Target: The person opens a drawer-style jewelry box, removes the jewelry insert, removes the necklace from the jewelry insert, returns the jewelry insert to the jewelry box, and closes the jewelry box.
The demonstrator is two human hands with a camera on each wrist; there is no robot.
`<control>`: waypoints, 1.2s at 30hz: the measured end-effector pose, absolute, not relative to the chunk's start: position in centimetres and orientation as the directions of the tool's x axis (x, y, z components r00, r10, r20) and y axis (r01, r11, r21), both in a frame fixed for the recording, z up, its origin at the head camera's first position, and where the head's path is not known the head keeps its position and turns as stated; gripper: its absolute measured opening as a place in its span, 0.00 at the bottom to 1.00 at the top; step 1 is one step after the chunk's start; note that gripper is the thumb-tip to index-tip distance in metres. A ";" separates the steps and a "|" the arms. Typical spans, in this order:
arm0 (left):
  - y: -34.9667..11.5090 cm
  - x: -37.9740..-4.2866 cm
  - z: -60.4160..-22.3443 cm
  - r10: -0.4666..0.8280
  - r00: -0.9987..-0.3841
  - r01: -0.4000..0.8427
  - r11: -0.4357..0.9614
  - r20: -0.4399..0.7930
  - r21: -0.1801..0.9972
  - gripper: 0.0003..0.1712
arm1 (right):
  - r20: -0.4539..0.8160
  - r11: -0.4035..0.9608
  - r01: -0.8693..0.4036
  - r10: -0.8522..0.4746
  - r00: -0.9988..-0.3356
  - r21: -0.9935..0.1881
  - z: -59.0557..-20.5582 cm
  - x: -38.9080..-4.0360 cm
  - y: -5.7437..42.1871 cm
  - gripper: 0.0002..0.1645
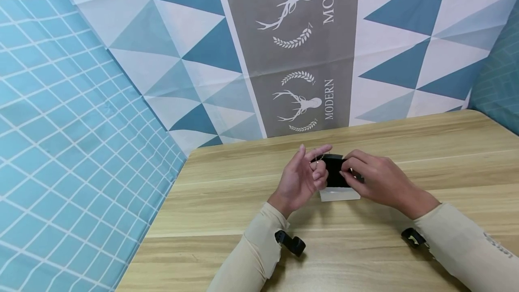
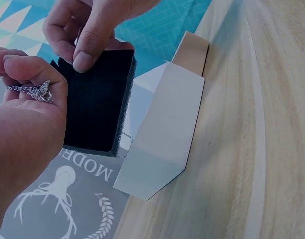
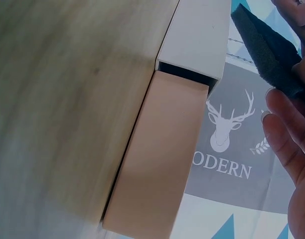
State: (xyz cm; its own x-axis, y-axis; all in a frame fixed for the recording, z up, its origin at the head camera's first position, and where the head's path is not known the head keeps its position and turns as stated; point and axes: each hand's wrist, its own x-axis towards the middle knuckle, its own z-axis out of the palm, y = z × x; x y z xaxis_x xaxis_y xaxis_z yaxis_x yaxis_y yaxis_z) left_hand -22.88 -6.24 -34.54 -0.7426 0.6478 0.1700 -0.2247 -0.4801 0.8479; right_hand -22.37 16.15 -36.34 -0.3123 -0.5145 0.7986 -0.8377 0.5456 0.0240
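Observation:
My left hand [image 1: 301,177] has its index finger stretched out and the other fingers curled. A silver chain necklace [image 2: 40,91] with a sparkling pendant runs across those curled fingers. My right hand [image 1: 379,179] pinches a thin black foam pad [image 2: 95,107] at its edge, thumb on the dark face. The pad stands tilted between both hands; thin strands of chain [image 3: 237,41] show beside it. Below it on the table lies a white box sleeve [image 2: 165,119]. A tan drawer [image 3: 157,154] sticks out of one end of this sleeve.
The wood-grain table [image 1: 227,220] reaches back to a wall cloth [image 1: 308,57] with triangles and deer heads. A blue tile-patterned cloth [image 1: 61,125] hangs along the left side. Each sleeved wrist carries a small black camera mount [image 1: 289,243].

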 end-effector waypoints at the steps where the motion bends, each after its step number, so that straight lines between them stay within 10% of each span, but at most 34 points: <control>1: -6.3 -22.9 -34.5 0.646 -0.744 -0.225 -0.481 0.170 0.847 0.43 | 0.799 0.544 -0.839 -0.514 -0.311 0.024 -36.3 -22.4 16.2 0.22; 36: -7.1 -23.1 -34.0 0.606 -0.767 -0.164 -0.505 0.212 0.847 0.42 | 0.815 0.549 -0.835 -0.495 -0.300 0.026 -36.2 -22.2 16.2 0.22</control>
